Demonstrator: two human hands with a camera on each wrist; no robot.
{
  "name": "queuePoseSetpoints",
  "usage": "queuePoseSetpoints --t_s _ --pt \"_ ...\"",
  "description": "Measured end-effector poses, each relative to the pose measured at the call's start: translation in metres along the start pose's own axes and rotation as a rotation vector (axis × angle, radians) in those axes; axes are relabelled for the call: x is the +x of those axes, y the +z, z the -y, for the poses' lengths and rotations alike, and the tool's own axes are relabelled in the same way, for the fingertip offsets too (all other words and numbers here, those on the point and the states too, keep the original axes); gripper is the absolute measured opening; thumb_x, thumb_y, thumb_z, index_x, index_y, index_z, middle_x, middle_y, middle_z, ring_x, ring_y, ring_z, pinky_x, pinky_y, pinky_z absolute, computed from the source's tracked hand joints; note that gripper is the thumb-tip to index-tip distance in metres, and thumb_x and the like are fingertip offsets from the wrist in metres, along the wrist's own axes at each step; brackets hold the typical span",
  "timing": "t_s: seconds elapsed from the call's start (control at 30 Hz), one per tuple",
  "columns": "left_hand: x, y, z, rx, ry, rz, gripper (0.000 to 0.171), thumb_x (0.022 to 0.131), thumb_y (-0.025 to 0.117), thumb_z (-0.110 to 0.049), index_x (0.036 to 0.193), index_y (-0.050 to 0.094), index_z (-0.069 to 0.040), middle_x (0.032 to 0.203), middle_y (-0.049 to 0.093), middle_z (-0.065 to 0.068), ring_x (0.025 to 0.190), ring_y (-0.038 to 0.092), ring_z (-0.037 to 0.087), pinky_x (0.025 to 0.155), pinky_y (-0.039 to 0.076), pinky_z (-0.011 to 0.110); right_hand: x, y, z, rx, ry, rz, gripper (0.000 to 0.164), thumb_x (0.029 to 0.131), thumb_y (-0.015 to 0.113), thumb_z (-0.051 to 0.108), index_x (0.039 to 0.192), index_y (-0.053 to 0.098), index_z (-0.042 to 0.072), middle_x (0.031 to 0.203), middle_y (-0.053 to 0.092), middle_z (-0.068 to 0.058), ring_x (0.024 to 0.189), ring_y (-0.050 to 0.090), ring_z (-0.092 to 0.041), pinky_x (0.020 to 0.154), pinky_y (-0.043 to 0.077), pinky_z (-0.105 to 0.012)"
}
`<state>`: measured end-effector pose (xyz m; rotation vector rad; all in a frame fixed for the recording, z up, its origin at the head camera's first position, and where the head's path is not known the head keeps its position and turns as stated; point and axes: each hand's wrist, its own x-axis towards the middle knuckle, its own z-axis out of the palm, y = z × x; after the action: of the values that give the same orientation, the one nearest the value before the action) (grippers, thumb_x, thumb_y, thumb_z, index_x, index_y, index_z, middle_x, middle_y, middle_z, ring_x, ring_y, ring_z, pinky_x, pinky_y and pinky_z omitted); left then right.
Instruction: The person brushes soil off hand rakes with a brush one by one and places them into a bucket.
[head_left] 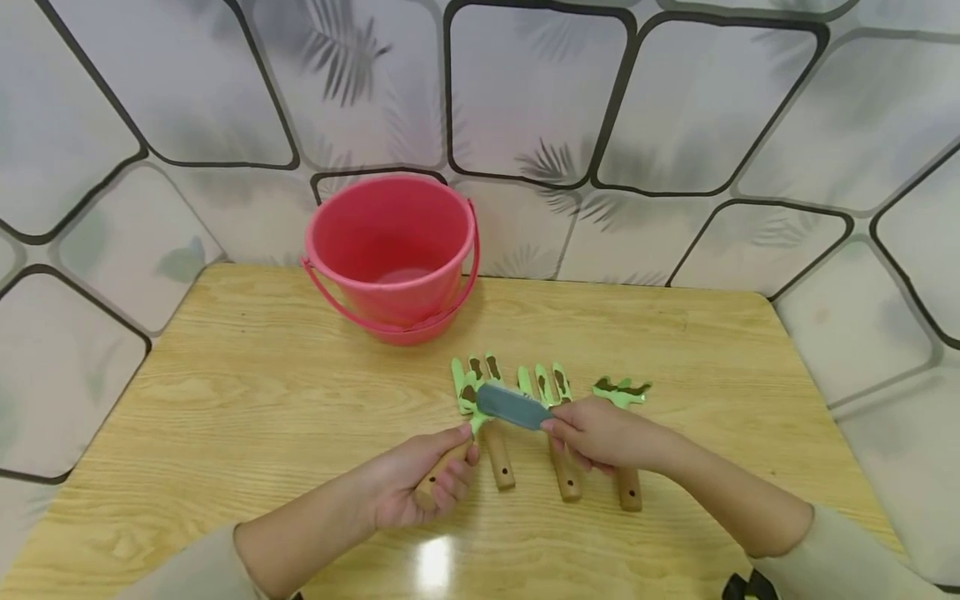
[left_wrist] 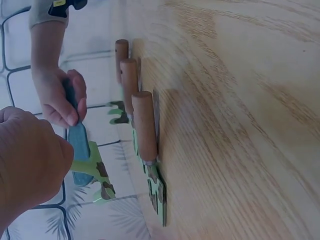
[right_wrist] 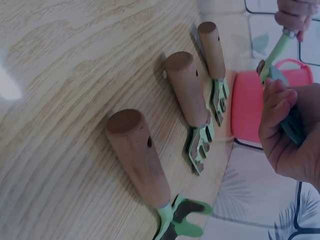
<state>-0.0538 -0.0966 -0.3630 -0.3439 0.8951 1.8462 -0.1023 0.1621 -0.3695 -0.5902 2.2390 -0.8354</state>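
Note:
My left hand (head_left: pixel 427 483) grips the wooden handle of a small garden rake (head_left: pixel 478 423), whose light-green head carries brown patches. With thumb and fingers my right hand (head_left: pixel 600 433) holds a flat blue-grey tool (head_left: pixel 513 407), perhaps a brush or scraper. Its far end lies against or just over the rake's head; whether they touch cannot be told. Both are held above the table. Beneath and beyond them lie a garden fork (head_left: pixel 498 457), a second fork (head_left: pixel 564 473) and another small rake (head_left: pixel 628 490), all wooden-handled, with brown patches on green heads.
A pink bucket (head_left: pixel 397 308) stands at the back left of the wooden table (head_left: pixel 225 400), its handle hanging down in front. Right behind the table's far edge rises a patterned wall (head_left: pixel 540 92). In the right wrist view, the three lying handles (right_wrist: pixel 140 160) point towards the near side.

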Motion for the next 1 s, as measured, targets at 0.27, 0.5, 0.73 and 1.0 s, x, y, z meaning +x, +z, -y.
queuePoseSetpoints --t_s 0.27,0.5,0.73,1.0 --pt "-0.002 -0.005 0.002 -0.003 0.014 0.0 0.037 0.103 0.033 -0.037 0.078 0.049 -0.014 0.056 0.042 -0.012 0.044 0.038 -0.005 0.041 0.03 0.003 0.028 0.016 0.027 -0.199 0.03 -0.078 0.035 0.103 0.039 0.026 0.079 0.056 0.007 0.052 0.046 0.003 0.035 0.039 -0.007 0.039 0.04 -0.023" --pt "-0.005 -0.003 0.013 0.097 0.051 -0.018 0.033 0.103 0.035 -0.037 0.084 0.048 -0.013 0.056 0.042 -0.013 0.043 0.038 -0.006 0.04 0.03 0.004 0.043 0.017 0.051 -0.136 -0.023 -0.066 0.033 0.103 0.04 0.024 0.084 0.057 0.003 0.049 0.044 0.004 0.035 0.037 -0.006 0.035 0.03 -0.018" --pt "-0.013 -0.009 0.017 0.121 0.099 -0.074 0.032 0.102 0.036 -0.039 0.087 0.047 -0.013 0.056 0.038 -0.012 0.043 0.032 -0.005 0.038 0.026 0.005 0.021 -0.01 0.056 0.034 -0.046 -0.048 0.036 0.103 0.04 0.032 0.079 0.053 0.008 0.048 0.046 0.001 0.033 0.037 -0.008 0.034 0.033 -0.02" --pt "-0.03 -0.028 0.021 0.114 0.112 -0.082 0.031 0.101 0.04 -0.04 0.089 0.047 -0.013 0.057 0.039 -0.013 0.043 0.033 -0.005 0.038 0.026 0.005 -0.01 -0.022 0.039 0.022 -0.004 -0.051 0.037 0.102 0.04 0.036 0.079 0.053 0.009 0.05 0.046 0.003 0.033 0.035 -0.008 0.032 0.031 -0.019"
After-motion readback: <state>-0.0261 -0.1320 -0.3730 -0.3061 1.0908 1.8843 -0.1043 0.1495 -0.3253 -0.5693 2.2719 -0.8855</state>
